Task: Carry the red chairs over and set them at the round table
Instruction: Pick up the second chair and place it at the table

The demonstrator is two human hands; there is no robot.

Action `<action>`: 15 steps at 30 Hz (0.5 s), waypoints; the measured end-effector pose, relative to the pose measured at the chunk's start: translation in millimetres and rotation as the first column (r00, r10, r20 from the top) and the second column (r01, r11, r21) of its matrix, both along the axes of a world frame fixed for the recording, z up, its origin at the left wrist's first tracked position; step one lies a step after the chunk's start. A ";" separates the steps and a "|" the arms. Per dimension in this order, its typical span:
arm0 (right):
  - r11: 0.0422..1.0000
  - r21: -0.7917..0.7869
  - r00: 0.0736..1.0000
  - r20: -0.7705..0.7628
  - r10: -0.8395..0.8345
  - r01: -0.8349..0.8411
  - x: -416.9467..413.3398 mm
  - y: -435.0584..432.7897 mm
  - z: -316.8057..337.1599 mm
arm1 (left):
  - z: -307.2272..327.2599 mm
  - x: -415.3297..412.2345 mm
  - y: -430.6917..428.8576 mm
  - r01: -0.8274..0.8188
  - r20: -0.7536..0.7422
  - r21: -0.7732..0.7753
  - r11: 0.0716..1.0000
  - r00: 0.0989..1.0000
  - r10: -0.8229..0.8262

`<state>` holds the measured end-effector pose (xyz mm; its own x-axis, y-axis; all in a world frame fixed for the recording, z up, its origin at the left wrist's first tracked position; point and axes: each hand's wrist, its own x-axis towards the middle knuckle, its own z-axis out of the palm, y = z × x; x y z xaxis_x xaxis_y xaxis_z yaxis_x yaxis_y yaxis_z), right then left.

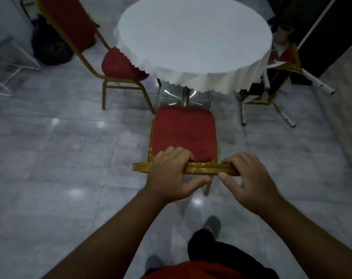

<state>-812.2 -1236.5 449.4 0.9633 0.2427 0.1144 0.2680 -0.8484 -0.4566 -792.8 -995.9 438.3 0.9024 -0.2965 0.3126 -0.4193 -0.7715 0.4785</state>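
A red chair with a gold frame stands right in front of me, its seat facing the round table, which wears a white cloth. My left hand and my right hand both grip the gold top rail of its backrest. The seat's front edge sits just short of the table's chrome base. A second red chair stands at the table's left side, its seat partly under the cloth. At the right, a third chair with a gold frame is mostly hidden behind the cloth.
A black bag lies on the floor at the back left beside a white wire rack. Rolled white tubes lean around the right-hand chair. A dark wall panel stands at the back right. Grey tiled floor stretches left and behind me.
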 end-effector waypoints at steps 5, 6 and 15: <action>0.994 0.005 0.993 0.048 -0.106 0.106 59.5 3.6 -2.1 | -1.1 47.8 -27.4 -0.100 0.013 -0.005 0.995 0.995 0.100; 0.993 -0.005 0.992 0.061 -0.115 0.115 68.2 1.3 -4.0 | -1.9 56.1 -32.4 -0.128 0.027 0.011 0.992 0.992 0.127; 0.995 0.007 0.981 0.170 -0.097 0.097 125.8 -13.6 -17.9 | -4.1 111.7 -50.1 -0.246 0.105 0.027 0.969 0.965 0.242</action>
<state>-686.4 -1250.0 431.5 0.9487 0.1496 0.2786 0.2583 -0.8747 -0.4100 -681.1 -1046.0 434.2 0.9135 -0.0856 0.3977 -0.2606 -0.8738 0.4105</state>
